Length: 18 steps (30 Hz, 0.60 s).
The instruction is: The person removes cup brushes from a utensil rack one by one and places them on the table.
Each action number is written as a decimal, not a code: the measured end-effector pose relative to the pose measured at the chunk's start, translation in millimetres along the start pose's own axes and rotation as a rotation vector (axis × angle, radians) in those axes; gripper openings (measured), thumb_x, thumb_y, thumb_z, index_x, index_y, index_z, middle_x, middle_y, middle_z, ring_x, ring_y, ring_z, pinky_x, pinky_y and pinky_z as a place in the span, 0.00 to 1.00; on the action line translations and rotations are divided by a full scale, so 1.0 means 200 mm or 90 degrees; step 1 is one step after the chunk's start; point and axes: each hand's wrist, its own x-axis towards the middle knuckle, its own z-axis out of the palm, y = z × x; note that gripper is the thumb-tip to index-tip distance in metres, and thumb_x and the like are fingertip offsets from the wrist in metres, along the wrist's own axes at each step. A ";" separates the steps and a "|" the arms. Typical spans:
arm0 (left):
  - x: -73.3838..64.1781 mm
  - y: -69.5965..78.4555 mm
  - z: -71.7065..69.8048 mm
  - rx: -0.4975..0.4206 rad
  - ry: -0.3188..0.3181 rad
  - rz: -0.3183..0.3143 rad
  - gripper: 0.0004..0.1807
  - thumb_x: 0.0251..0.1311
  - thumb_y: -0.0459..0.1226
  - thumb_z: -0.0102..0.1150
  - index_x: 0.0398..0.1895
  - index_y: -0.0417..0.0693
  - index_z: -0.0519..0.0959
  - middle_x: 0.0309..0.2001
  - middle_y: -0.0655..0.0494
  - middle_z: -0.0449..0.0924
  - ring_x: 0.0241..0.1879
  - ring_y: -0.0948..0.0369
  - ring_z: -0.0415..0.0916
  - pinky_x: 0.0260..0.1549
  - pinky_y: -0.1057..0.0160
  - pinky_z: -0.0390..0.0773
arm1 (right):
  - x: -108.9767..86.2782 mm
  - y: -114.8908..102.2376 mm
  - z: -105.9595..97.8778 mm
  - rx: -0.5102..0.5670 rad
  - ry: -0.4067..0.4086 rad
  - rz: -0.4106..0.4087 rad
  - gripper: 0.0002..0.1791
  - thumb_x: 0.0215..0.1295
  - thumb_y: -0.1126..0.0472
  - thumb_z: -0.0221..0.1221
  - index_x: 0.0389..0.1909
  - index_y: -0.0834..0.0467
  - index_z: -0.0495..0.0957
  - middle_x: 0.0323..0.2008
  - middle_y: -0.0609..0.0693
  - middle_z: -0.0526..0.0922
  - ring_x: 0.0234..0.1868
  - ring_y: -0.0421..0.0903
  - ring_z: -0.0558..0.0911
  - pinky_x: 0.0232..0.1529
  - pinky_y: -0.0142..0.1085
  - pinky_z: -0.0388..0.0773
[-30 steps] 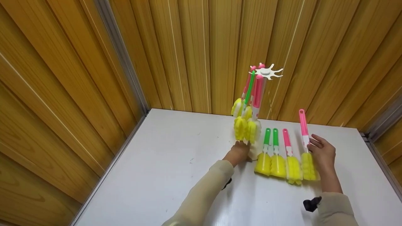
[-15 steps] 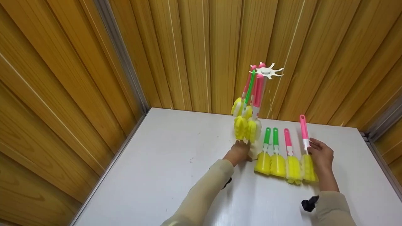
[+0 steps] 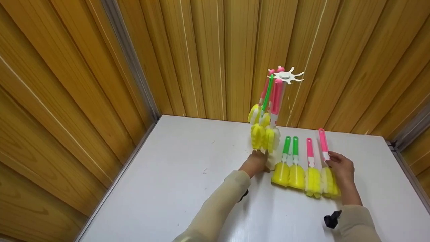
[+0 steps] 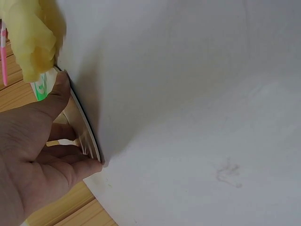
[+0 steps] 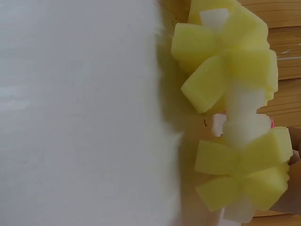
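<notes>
Held brush [image 3: 324, 147]: pink handle, white collar, yellow-and-white sponge head. It is at the right end of a row on the table, handle toward the back wall, head toward the person. Cannot tell whether its head bears on the tabletop.

Right hand [image 3: 343, 169]: thumb and fingers together, pinching the brush at its collar. The right wrist view shows mainly two sponge heads side by side, with the hand only at the edge.

Just left of the held brush lies a pink-handled brush [image 3: 311, 178], then two green-handled brushes [image 3: 296, 176], all oriented alike. The two green ones have adjacent heads that appear to touch.

Left of the row: upright white stand [image 3: 285, 77], spoked top. At least four brushes hang on its left and near side, heads down: a pink one [image 3: 276, 101] in front, a green one [image 3: 267, 95] beside it, two more pink handles behind.

Left hand [image 3: 254, 164]: clamped on the stand's base [image 4: 77, 115], thumb and fingers set apart along the curved edge. A yellow sponge head [image 4: 30, 40] hangs just beyond the thumb.

Surroundings: white table [image 3: 161, 188], wood-grain back wall [image 3: 208, 60], beige sleeves [image 3: 218, 201] on both arms.
</notes>
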 end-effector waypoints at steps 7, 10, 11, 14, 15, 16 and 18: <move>-0.02 0.00 0.01 0.152 0.009 0.042 0.50 0.59 0.58 0.67 0.81 0.58 0.55 0.65 0.50 0.73 0.61 0.58 0.70 0.61 0.63 0.74 | -0.01 0.01 -0.02 -0.017 -0.032 -0.004 0.32 0.77 0.59 0.52 0.77 0.63 0.58 0.74 0.67 0.60 0.72 0.60 0.62 0.72 0.48 0.64; -0.03 0.00 0.01 0.130 0.013 0.044 0.50 0.59 0.56 0.68 0.81 0.58 0.54 0.65 0.50 0.73 0.60 0.59 0.70 0.62 0.63 0.73 | -0.01 0.01 -0.03 -0.015 -0.042 0.011 0.32 0.77 0.61 0.52 0.78 0.62 0.57 0.76 0.68 0.58 0.74 0.63 0.60 0.74 0.54 0.59; -0.03 0.00 0.01 0.128 0.014 0.046 0.50 0.59 0.56 0.68 0.81 0.58 0.54 0.65 0.51 0.73 0.60 0.59 0.70 0.62 0.62 0.73 | -0.01 0.01 -0.03 -0.016 -0.044 0.017 0.33 0.77 0.61 0.52 0.78 0.62 0.56 0.76 0.68 0.57 0.74 0.63 0.59 0.74 0.54 0.59; -0.04 0.00 0.01 0.132 0.017 0.048 0.50 0.59 0.56 0.68 0.81 0.58 0.55 0.66 0.50 0.72 0.60 0.59 0.70 0.62 0.63 0.73 | -0.01 0.01 -0.05 -0.017 -0.050 0.034 0.33 0.77 0.61 0.52 0.79 0.61 0.55 0.77 0.67 0.56 0.75 0.63 0.58 0.74 0.54 0.59; -0.04 0.00 0.01 0.133 0.017 0.049 0.50 0.59 0.56 0.67 0.81 0.58 0.55 0.66 0.50 0.72 0.60 0.59 0.70 0.62 0.62 0.73 | -0.01 0.01 -0.06 -0.017 -0.052 0.038 0.33 0.77 0.61 0.52 0.79 0.60 0.55 0.77 0.66 0.55 0.75 0.63 0.58 0.74 0.54 0.59; -0.04 0.00 0.00 0.137 0.017 0.049 0.49 0.60 0.56 0.67 0.81 0.58 0.55 0.66 0.50 0.72 0.60 0.59 0.70 0.62 0.62 0.73 | -0.01 0.00 -0.06 -0.020 -0.054 0.043 0.34 0.77 0.61 0.52 0.79 0.60 0.55 0.77 0.66 0.55 0.75 0.63 0.58 0.74 0.54 0.59; -0.04 0.01 0.00 0.061 0.013 0.029 0.49 0.62 0.54 0.66 0.82 0.61 0.51 0.71 0.51 0.67 0.63 0.58 0.68 0.66 0.61 0.70 | -0.01 0.00 -0.08 -0.025 -0.060 0.050 0.34 0.77 0.61 0.52 0.79 0.60 0.54 0.77 0.66 0.55 0.74 0.62 0.59 0.73 0.53 0.60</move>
